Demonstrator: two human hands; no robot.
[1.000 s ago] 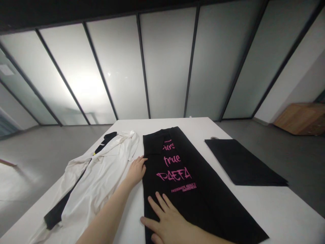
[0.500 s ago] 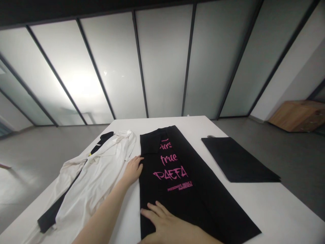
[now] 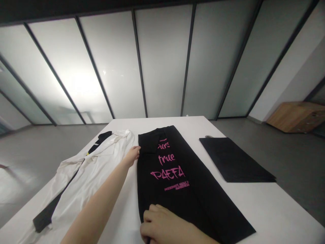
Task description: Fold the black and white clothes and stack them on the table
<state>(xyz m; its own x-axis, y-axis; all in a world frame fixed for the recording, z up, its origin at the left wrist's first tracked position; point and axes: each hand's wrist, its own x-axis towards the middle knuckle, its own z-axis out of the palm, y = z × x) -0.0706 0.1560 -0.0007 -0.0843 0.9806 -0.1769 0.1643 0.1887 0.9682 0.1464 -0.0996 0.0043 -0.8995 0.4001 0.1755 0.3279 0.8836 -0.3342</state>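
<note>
A black T-shirt [image 3: 157,188] with pink lettering lies on the white table, its right side folded in at a slant and a short sleeve laid over near the top. My left hand [image 3: 133,156] pinches the shirt's left edge just below the sleeve, fingers closed. Lower down, my right hand [image 3: 164,223] has its fingers curled at the same left edge, gripping the cloth; its thumb is partly hidden. Left of the T-shirt a white shirt [image 3: 101,169] is spread out, overlapping a dark garment [image 3: 49,211].
Flat black folded sheets or cloths [image 3: 236,161] lie on the right of the white table [image 3: 256,198], with a small grey object [image 3: 209,136] at their far edge. Behind stand frosted glass panels [image 3: 162,64]. A wooden cabinet [image 3: 294,117] is on the floor at right.
Both hands have gone from lying flat with spread fingers to closed on the T-shirt's left edge. My left hand has moved slightly up and left.
</note>
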